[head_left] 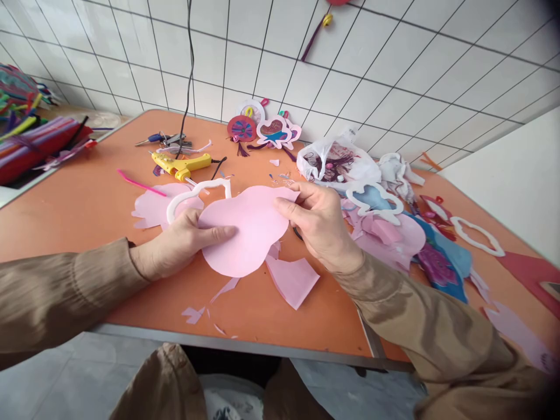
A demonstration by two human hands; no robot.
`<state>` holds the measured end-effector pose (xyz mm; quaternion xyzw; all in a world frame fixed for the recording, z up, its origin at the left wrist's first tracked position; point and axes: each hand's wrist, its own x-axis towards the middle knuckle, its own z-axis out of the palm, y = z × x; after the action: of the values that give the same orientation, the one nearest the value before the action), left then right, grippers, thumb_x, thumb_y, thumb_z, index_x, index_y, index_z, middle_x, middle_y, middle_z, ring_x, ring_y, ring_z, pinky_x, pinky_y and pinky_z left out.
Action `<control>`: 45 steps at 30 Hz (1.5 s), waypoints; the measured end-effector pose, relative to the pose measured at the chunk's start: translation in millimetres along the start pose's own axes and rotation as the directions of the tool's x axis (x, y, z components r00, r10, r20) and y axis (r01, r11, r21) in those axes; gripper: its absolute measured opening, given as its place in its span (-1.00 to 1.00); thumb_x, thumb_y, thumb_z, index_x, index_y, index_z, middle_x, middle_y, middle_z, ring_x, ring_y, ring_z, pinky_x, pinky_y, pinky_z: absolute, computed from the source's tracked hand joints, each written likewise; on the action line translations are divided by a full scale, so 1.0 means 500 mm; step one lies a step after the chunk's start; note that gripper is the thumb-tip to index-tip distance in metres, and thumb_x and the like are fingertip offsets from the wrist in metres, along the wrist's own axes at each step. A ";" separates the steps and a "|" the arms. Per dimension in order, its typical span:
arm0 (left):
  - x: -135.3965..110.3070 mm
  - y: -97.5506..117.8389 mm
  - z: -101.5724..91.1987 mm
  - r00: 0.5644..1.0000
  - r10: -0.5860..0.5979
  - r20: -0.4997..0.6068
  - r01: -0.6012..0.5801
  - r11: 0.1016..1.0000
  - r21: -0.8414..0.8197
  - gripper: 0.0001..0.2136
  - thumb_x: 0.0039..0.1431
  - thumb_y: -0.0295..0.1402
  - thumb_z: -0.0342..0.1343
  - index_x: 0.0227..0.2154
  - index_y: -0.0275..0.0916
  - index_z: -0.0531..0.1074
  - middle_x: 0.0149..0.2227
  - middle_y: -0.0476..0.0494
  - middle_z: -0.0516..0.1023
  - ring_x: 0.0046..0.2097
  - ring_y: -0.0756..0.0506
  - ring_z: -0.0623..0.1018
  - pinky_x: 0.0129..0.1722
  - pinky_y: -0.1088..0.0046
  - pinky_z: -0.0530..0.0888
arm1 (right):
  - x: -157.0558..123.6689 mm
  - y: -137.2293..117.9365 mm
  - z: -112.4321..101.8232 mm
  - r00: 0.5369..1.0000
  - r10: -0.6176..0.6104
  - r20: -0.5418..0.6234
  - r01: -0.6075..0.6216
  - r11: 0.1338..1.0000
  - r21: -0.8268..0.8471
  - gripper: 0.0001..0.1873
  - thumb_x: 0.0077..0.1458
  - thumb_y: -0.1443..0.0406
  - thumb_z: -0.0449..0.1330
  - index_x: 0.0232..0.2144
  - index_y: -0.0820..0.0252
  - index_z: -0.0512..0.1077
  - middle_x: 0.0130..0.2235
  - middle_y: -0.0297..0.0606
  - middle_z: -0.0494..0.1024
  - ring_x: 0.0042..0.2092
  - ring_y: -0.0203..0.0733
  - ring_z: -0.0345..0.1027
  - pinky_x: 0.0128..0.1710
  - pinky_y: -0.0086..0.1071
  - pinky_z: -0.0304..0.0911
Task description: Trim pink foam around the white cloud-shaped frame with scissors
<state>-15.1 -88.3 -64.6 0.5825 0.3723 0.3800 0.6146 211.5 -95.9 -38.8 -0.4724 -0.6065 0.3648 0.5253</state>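
Note:
A pink paper cut-out (249, 230) with a lobed, gourd-like outline is held between both hands over the orange table (87, 204). My left hand (184, 244) grips its left edge, thumb on top. My right hand (321, 221) pinches its right edge with thumb and fingers. A white gourd-shaped frame (196, 194) lies just behind the left hand, partly under the paper. Pink offcuts (292, 280) lie on the table below the cut-out.
A yellow glue gun (184, 165) with a black cord lies at the back left. Finished fan-like decorations (262, 128) lean on the tiled wall. A plastic bag (335, 160), white frames and coloured paper crowd the right side. Pipe cleaners (35, 140) fill a tray at far left.

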 end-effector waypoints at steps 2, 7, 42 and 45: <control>0.001 0.004 0.002 0.997 -0.079 0.018 0.080 0.996 -0.045 -0.69 -0.02 -0.16 0.46 -0.32 -0.29 0.65 -0.24 -0.26 0.71 -0.22 -0.26 0.69 -0.25 0.28 0.68 | 0.001 -0.001 0.001 1.000 -0.024 -0.011 0.024 1.000 0.002 -0.72 -0.02 0.21 0.32 -0.60 0.16 0.32 -0.56 -0.46 0.22 -0.51 -0.40 0.03 -0.52 -0.39 -0.04; 0.001 0.012 -0.003 0.992 -0.117 0.039 0.120 0.990 -0.070 -0.65 -0.04 -0.13 0.47 -0.25 -0.25 0.68 -0.23 -0.22 0.72 -0.23 -0.20 0.69 -0.30 0.43 0.65 | 0.005 0.001 -0.002 1.000 0.019 -0.004 -0.019 1.000 0.012 -0.78 -0.05 0.22 0.30 -0.58 0.17 0.35 -0.57 -0.47 0.25 -0.53 -0.42 0.04 -0.54 -0.41 -0.04; 0.001 0.012 -0.023 0.966 0.253 -0.058 -0.214 0.903 0.372 -0.47 0.27 0.03 0.16 0.08 -0.29 0.56 0.09 -0.30 0.62 0.06 -0.26 0.61 -0.03 0.28 0.59 | -0.008 0.012 0.002 0.994 0.113 0.003 -0.113 0.992 0.050 -0.76 -0.11 0.18 0.41 -0.58 0.13 0.45 -0.61 -0.43 0.31 -0.55 -0.36 0.07 -0.56 -0.37 -0.06; 0.002 0.012 -0.022 0.959 0.277 -0.059 -0.231 0.887 0.400 -0.51 0.27 0.05 0.14 0.00 -0.26 0.61 -0.02 -0.25 0.68 -0.04 -0.23 0.64 -0.13 0.33 0.60 | -0.008 0.011 0.002 0.994 0.109 0.008 -0.110 0.993 0.054 -0.74 -0.12 0.16 0.44 -0.59 0.12 0.45 -0.62 -0.42 0.31 -0.56 -0.36 0.08 -0.57 -0.35 -0.07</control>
<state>-24.8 -82.3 -59.1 0.7138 0.3954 0.4083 0.4093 211.6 -98.1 -45.1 -0.4898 -0.5709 0.4104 0.5155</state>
